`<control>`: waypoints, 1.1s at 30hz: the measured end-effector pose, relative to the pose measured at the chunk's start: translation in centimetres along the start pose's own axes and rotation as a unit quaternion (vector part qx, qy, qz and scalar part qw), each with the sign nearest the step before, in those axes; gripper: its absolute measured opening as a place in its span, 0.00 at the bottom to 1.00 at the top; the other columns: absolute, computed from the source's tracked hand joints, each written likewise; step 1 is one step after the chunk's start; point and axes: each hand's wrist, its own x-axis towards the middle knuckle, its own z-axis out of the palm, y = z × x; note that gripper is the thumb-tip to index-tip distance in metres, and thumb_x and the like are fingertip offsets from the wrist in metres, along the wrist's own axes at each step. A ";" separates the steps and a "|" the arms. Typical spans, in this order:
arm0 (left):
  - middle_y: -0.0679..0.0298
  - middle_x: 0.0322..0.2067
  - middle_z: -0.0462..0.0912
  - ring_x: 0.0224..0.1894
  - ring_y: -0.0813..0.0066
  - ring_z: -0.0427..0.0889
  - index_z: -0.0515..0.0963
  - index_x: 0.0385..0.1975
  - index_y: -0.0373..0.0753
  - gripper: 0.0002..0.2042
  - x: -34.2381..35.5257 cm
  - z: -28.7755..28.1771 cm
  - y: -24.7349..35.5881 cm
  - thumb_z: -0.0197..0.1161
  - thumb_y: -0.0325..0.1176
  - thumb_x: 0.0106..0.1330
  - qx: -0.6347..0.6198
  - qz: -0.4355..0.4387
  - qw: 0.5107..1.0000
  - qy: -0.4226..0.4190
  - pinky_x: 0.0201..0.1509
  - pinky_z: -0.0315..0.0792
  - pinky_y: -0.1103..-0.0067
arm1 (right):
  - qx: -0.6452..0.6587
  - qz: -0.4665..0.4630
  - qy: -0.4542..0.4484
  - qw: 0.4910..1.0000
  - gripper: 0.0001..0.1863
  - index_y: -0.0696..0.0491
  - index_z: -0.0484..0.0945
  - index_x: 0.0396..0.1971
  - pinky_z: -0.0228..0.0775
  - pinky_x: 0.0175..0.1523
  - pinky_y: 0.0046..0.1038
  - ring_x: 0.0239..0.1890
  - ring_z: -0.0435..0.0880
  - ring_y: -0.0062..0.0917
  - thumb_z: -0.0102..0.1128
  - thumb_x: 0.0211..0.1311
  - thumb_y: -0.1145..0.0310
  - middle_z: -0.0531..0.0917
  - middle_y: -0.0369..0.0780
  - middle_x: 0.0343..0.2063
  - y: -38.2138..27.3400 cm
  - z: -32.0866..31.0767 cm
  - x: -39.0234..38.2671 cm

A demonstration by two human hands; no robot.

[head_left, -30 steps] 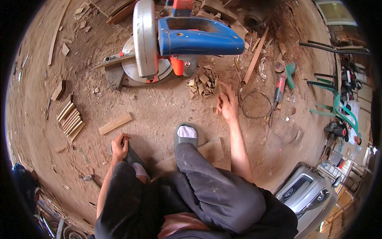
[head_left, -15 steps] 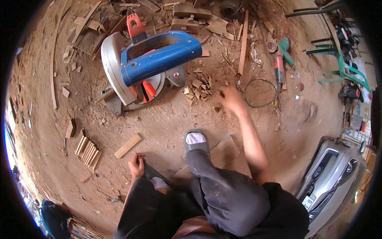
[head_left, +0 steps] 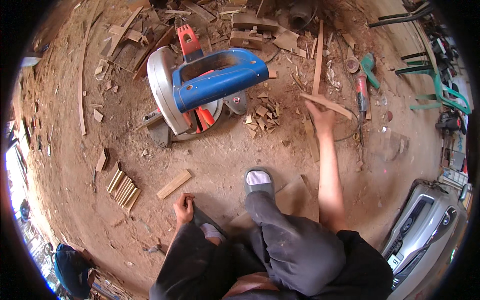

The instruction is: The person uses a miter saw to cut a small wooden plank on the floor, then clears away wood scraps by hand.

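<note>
My right hand [head_left: 323,120] reaches out over the ground, its fingers closed around a thin wooden strip [head_left: 331,106] lying crosswise at its fingertips. A flat wooden strip [head_left: 311,140] rests on the ground just left of that wrist. Further left is a heap of small wood offcuts [head_left: 264,117], beside a blue-handled miter saw [head_left: 220,80] with a silver guard. My left hand [head_left: 184,208] rests by my left knee, fingers curled, and no object shows in it. Close to it lies a short wooden slat [head_left: 174,184].
A row of cut wood pieces [head_left: 123,189] lies at the left. Beyond my right hand are a red-and-grey power tool [head_left: 361,92], a green tool [head_left: 369,70] and a looping cable. A long strip [head_left: 318,60] extends away. A silver car [head_left: 422,225] stands at the right.
My right hand has moved right from beside the offcut heap, and a wooden strip now shows in its fingers. My left hand stays by the knee. The whole view has shifted slightly.
</note>
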 end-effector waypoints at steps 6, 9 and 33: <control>0.62 0.20 0.79 0.23 0.79 0.78 0.82 0.34 0.33 0.09 -0.1 0.4 -0.3 0.53 0.21 0.68 -0.005 -0.002 1.000 -0.002 0.28 0.70 0.80 | -0.168 -0.180 -0.026 0.969 0.23 0.53 0.83 0.53 0.78 0.57 0.28 0.52 0.85 0.26 0.76 0.56 0.72 0.86 0.42 0.50 2.1 1.3 -2.9; 0.63 0.19 0.79 0.23 0.80 0.77 0.82 0.34 0.33 0.09 -0.5 0.3 -1.0 0.52 0.21 0.68 -0.018 -0.006 1.000 0.013 0.28 0.69 0.81 | -0.104 -0.168 -0.020 0.980 0.24 0.52 0.80 0.59 0.82 0.53 0.29 0.51 0.87 0.30 0.70 0.62 0.71 0.82 0.43 0.57 -1.1 2.9 -3.8; 0.62 0.19 0.80 0.22 0.78 0.79 0.83 0.33 0.34 0.08 -0.4 -0.2 -1.1 0.54 0.22 0.68 0.006 -0.009 1.000 0.006 0.27 0.70 0.80 | -0.423 0.026 0.063 0.904 0.16 0.58 0.83 0.45 0.76 0.48 0.43 0.44 0.87 0.43 0.70 0.59 0.68 0.87 0.49 0.37 12.4 -3.8 2.8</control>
